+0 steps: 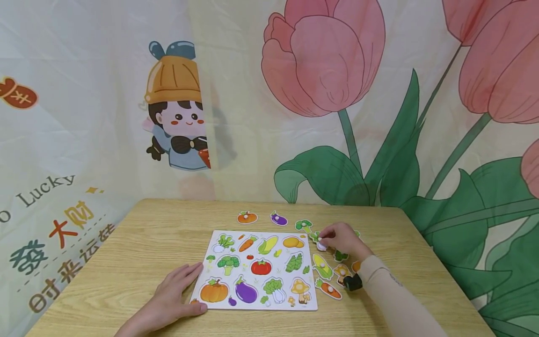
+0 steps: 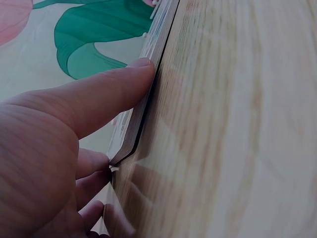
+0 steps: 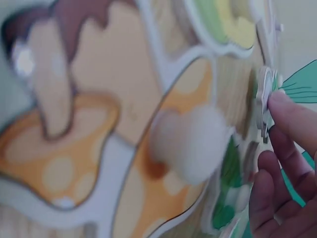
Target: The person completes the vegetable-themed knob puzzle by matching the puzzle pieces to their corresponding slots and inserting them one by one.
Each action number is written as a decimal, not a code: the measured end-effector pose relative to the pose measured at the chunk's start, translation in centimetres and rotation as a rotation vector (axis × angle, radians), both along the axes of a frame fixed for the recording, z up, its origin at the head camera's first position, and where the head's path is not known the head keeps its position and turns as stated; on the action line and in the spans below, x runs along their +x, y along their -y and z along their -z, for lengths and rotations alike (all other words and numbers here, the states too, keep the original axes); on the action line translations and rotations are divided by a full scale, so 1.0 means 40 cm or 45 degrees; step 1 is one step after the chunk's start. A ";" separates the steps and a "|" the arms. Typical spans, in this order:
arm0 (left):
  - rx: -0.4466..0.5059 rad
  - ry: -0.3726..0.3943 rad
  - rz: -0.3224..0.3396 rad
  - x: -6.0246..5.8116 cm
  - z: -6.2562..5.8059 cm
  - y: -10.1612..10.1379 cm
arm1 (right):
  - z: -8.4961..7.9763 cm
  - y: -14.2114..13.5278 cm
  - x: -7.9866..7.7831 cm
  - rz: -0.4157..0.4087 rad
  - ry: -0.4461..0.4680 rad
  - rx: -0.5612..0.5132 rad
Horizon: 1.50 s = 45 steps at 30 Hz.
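A white wooden puzzle board (image 1: 269,252) with printed vegetables lies flat on the table. My left hand (image 1: 174,289) rests at its lower left corner. The left thumb (image 2: 116,87) touches the near edge, and the other fingers lie along the left side, fairly straight. Beyond the board's upper right corner, my right hand (image 1: 343,239) pinches a white radish piece (image 1: 321,244) with green leaves between thumb and fingers. In the right wrist view the radish piece (image 3: 264,96) appears edge-on, tilted off the table or against it; I cannot tell which.
Loose knobbed pieces surround the board: a pumpkin (image 1: 247,217), an eggplant (image 1: 279,218) and a broccoli (image 1: 303,225) behind it; a corn (image 1: 323,266), a carrot (image 1: 328,289) and a mushroom (image 1: 342,271) at its right. The right wrist partly covers others. A printed curtain (image 1: 240,117) hangs behind the table.
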<state>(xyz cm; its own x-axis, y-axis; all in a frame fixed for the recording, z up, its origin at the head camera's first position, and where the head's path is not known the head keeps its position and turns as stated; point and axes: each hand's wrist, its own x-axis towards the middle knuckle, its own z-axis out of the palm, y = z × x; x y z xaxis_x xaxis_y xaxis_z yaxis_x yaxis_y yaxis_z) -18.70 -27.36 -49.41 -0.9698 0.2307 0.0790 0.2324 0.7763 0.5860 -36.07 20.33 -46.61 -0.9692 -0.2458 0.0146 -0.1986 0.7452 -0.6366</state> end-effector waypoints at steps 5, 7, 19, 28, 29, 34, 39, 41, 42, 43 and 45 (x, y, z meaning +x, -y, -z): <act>-0.003 -0.016 0.000 0.000 0.001 0.001 | -0.011 0.022 0.007 0.029 -0.072 -0.020; -0.002 -0.023 0.000 -0.001 0.002 0.002 | -0.013 0.038 0.011 0.037 -0.105 -0.034; -0.007 -0.029 -0.001 0.000 0.001 -0.001 | -0.020 0.200 0.048 0.167 -0.053 -0.201; -0.007 -0.058 -0.007 0.002 0.003 -0.001 | -0.015 0.335 0.064 0.144 -0.080 -0.237; -0.006 -0.056 -0.008 0.002 0.003 0.000 | -0.014 0.350 0.065 0.136 -0.085 -0.241; -0.001 -0.062 -0.005 0.003 0.006 0.002 | -0.007 0.422 0.069 0.105 -0.082 -0.274; -0.018 -0.091 0.004 0.002 0.008 0.004 | -0.001 0.492 0.080 0.096 -0.033 -0.342; -0.018 -0.081 0.005 0.001 0.008 0.004 | 0.004 0.517 0.079 0.095 -0.026 -0.329; -0.017 -0.073 0.005 0.001 0.007 0.004 | 0.007 0.530 0.078 0.097 -0.027 -0.319; -0.015 -0.067 0.005 0.001 0.007 0.004 | 0.009 0.541 0.078 0.097 -0.039 -0.304; -0.012 -0.063 0.006 0.001 0.006 0.003 | 0.011 0.564 0.081 0.102 -0.049 -0.283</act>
<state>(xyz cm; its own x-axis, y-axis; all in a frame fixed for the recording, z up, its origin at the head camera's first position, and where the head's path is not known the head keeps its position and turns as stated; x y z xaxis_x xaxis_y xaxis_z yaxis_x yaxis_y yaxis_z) -18.65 -27.49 -49.66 -0.9637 0.2363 0.1242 0.2644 0.7807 0.5662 -32.85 -2.24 -47.04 -0.9831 -0.1549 0.0970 -0.1718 0.6020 -0.7798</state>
